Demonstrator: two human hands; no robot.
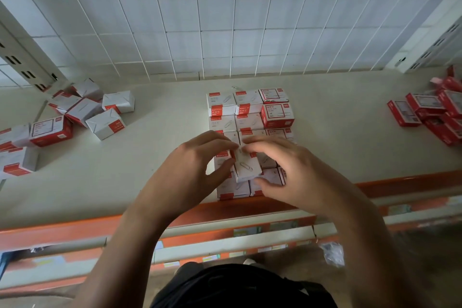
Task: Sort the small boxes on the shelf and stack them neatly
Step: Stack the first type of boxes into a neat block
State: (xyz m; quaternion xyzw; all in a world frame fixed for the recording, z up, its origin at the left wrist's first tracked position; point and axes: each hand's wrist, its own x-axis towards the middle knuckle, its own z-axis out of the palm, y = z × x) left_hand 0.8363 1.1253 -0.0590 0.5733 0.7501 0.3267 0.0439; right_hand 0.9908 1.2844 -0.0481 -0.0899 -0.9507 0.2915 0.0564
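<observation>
Pinching grip: left hand (192, 170) and right hand (295, 170) hold a white box (246, 167) over the stack (250, 110).

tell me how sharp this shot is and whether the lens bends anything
Head view: the wide lens bows the tiled wall and the orange shelf edge toward the corners; light is soft and even, with no glare and only faint shadows; the left hand and right hand pinching a white box are slightly smeared.

Stationery shop, shelf (325, 132) with price-tag rail (225, 237), paper-clip boxes (250, 112)
</observation>
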